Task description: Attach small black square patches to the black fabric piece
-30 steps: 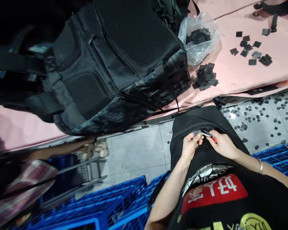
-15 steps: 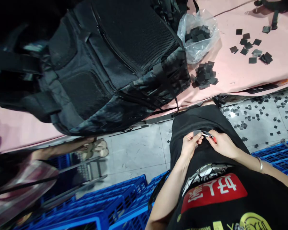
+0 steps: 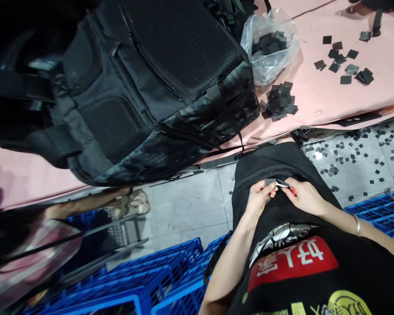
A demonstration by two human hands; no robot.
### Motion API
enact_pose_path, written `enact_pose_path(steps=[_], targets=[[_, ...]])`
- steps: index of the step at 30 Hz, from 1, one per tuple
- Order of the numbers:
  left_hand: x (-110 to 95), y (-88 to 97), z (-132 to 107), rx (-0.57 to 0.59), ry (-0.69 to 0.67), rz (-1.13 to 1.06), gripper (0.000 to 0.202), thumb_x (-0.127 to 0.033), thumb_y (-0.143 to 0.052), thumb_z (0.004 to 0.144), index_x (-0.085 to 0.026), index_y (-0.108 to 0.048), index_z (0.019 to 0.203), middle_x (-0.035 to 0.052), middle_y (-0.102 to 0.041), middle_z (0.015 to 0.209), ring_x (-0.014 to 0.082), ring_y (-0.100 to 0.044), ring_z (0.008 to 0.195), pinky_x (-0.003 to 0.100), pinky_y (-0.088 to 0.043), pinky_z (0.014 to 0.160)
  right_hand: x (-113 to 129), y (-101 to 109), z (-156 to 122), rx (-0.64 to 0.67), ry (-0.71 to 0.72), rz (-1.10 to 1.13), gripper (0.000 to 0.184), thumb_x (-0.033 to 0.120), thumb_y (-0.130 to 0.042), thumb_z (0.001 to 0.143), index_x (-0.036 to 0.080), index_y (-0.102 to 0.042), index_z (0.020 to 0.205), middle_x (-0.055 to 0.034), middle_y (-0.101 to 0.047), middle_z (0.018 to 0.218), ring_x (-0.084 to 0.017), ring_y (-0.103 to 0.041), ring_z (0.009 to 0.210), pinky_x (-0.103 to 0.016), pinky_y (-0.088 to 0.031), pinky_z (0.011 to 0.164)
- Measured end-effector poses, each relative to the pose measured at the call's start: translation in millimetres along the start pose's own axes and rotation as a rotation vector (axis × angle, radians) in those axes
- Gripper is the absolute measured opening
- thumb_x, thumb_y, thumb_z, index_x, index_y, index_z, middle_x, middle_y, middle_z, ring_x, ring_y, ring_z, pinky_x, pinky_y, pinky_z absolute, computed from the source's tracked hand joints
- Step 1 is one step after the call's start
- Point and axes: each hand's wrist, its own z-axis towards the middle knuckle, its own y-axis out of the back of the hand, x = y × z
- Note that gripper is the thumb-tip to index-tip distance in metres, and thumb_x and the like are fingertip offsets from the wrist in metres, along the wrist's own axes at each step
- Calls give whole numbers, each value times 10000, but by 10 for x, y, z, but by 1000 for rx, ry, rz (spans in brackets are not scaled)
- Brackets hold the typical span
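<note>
Over my lap, my left hand [image 3: 258,197] pinches a small dark grey square [image 3: 269,181] between thumb and fingers. My right hand [image 3: 304,196] is closed around a small hand tool with a red handle [image 3: 293,191] and a metal front end [image 3: 282,183]. Its tip points left and meets the right edge of the square by my left fingertips. Whether it is snips or pliers is too small to tell. Similar dark squares [image 3: 279,101] lie heaped on the pink table, and more fill a clear plastic bag [image 3: 268,72].
A large black backpack [image 3: 170,78] covers much of the pink table [image 3: 315,105]. Loose squares [image 3: 339,59] lie on the table's right part, and many litter the grey floor [image 3: 357,148]. Blue plastic crates [image 3: 170,267] stand around me. Another person's leg [image 3: 82,203] shows at left.
The view has shifted very slightly. Both hands keep nearly the same position, with the tool still at the edge of the square.
</note>
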Motion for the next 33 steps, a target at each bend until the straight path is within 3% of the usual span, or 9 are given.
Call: enact_pose_path(steps=[6,12,17,21,24,29,33], targets=[[2,-9,-18,25,13,44,205,-263,-745,587,-88,-657,649,31,-612,589,50,-467,470,210,-345,488,-8,-5,6,7,14,3,181,312,-399,863,190,-531,887,2,-600,582,-158,-592,515,-220,-309,481],[10,-36,-40,-47,-37,25,243,-294,-737,604,-108,-641,729,18,-623,630,49,-477,485,205,-366,513,-29,-31,3,-64,-26,43,203,322,-399,856,192,-547,907,-4,-601,592,-167,-596,517,-228,-338,487],[26,-15,-11,-74,-128,129,274,-321,-725,614,-135,-609,777,-14,-592,593,62,-475,498,205,-373,528,-101,-47,58,-185,-98,307,265,402,-513,789,189,-569,936,-11,-625,680,-156,-588,590,-234,-421,580],[23,-10,1,1,-146,242,255,-325,-724,611,-127,-632,743,-27,-567,598,63,-457,537,202,-355,548,-138,-88,169,-127,-69,556,234,392,-564,734,180,-596,828,-14,-625,717,-144,-558,616,-235,-428,588],[19,-19,-1,26,-138,262,248,-319,-739,589,-120,-633,692,-27,-569,605,61,-455,550,197,-346,553,-135,-113,226,-100,-88,581,189,361,-545,730,174,-576,724,5,-569,632,-126,-500,562,-230,-399,552],[24,-34,0,-46,-69,113,294,-352,-740,591,-129,-621,740,-18,-582,579,72,-519,530,201,-385,550,-112,-145,234,-88,-100,584,193,339,-524,731,175,-487,634,42,-446,546,-93,-400,505,-209,-333,496],[13,-35,18,-17,-16,-27,267,-306,-755,581,-121,-602,697,-14,-575,566,63,-518,499,192,-397,519,-98,-167,219,-59,-49,571,228,351,-515,749,180,-454,613,50,-411,535,-87,-377,499,-199,-300,473]])
